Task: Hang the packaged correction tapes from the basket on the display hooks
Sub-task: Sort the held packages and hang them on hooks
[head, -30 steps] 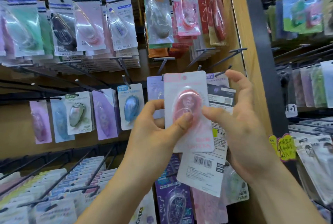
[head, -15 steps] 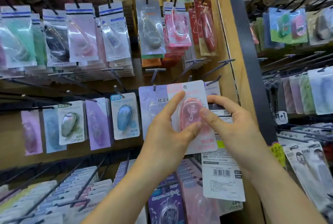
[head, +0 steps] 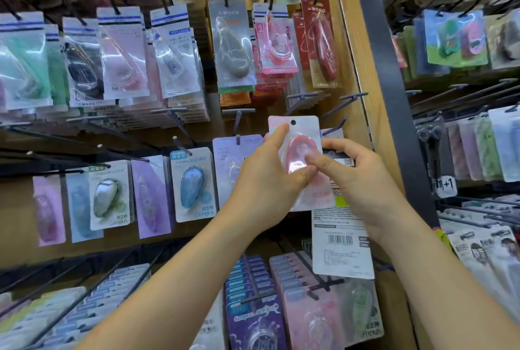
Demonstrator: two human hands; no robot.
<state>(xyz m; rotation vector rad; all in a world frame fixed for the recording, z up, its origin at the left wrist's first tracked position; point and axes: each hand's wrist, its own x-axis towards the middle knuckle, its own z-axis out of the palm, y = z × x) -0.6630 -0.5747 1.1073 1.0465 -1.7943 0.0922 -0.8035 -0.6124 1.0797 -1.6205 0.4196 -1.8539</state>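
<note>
Rows of packaged tapes are seen hanging across the display, with green-tinted packs (head: 24, 68) at the far left of the upper row. In the row below, a silver tape pack (head: 108, 195) is followed by a purple pack (head: 150, 197) and a blue tape pack (head: 192, 186), and a lavender pack (head: 229, 152) is hung on its hook just beside them. The left hand (head: 267, 183) is raised in front of the lavender pack; its index finger is stretched up the left edge of the pink correction tape package (head: 302, 136), and its thumb is pressed on the lower part of the blister, so the card is pinched between them. The package is held upright in the air in front of the board, partly overlapping the lavender pack, with its hang hole visible at the top and bare display hooks (head: 347, 98) jutting out above and to its right. The right hand (head: 357, 181) is set against the package from the other side: its thumb is laid on the pink blister and its fingers are curled behind. A barcode-backed pack (head: 342, 245) is gripped there too, and it hangs below the wrist. Further right, a wooden side panel (head: 363, 62) and a dark upright post (head: 394, 96) are seen.
</note>
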